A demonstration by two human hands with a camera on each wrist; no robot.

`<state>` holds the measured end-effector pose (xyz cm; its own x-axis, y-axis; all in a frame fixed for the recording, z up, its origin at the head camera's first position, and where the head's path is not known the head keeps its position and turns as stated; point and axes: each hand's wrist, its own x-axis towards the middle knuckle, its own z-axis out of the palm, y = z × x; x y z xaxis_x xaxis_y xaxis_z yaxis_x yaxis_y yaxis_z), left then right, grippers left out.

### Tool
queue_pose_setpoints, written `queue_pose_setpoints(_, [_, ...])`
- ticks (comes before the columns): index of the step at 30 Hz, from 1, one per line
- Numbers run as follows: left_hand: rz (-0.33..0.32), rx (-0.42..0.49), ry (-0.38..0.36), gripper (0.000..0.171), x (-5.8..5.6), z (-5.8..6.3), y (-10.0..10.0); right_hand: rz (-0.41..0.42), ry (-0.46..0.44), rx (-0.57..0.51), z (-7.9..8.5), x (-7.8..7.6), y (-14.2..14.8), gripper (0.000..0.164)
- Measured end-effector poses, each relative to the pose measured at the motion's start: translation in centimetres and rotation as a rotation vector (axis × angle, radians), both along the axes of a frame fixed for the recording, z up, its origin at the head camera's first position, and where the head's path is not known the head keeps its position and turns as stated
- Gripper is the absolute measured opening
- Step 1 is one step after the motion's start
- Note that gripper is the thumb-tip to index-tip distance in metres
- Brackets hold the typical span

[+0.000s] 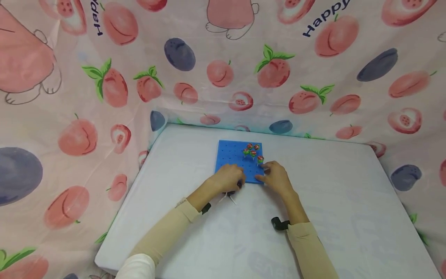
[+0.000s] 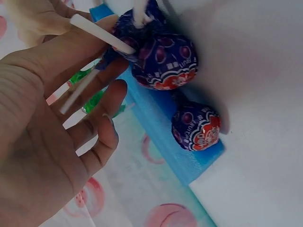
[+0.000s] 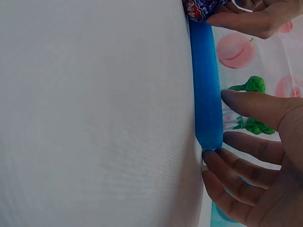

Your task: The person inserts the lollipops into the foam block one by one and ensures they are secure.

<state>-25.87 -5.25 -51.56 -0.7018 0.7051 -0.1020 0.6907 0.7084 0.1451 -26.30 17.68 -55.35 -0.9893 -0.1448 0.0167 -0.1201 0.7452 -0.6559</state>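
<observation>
My left hand (image 1: 229, 179) is at the front edge of a blue pegboard (image 1: 227, 155). In the left wrist view its thumb and fingers pinch a purple-wrapped lollipop by the stick end (image 2: 78, 92), partly hidden behind the thumb. Close by are a larger purple lollipop (image 2: 165, 61) and another purple lollipop (image 2: 196, 125) against the board's side. My right hand (image 1: 277, 178) lies at the board's front right corner, thumb and fingertips touching it, fingers loosely bent. Several green-and-red lollipops (image 1: 253, 154) stand upright in the board's right part.
The board lies on a white-covered table (image 1: 331, 193). A fruit-print curtain (image 1: 216, 58) surrounds the table at the back and sides. White lollipop sticks (image 1: 228, 198) poke out toward the front beneath my left hand.
</observation>
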Motion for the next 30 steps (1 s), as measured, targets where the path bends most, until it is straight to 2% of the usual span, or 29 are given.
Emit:
queue_pose_setpoints(8, [0.012,-0.005,0.020,0.012,-0.2,-0.8,0.0,0.003,0.020,0.036,0.2,0.3,-0.1,0.049])
queue_pose_setpoints(21, [0.039,-0.035,0.084,0.016,0.5,-1.2,0.6,-0.016,0.021,0.034,0.0,0.4,-0.4,0.048])
queue_pose_setpoints(30, [0.025,0.024,0.046,0.016,0.1,-1.4,0.2,-0.020,0.022,0.028,0.0,0.4,-0.5,0.048])
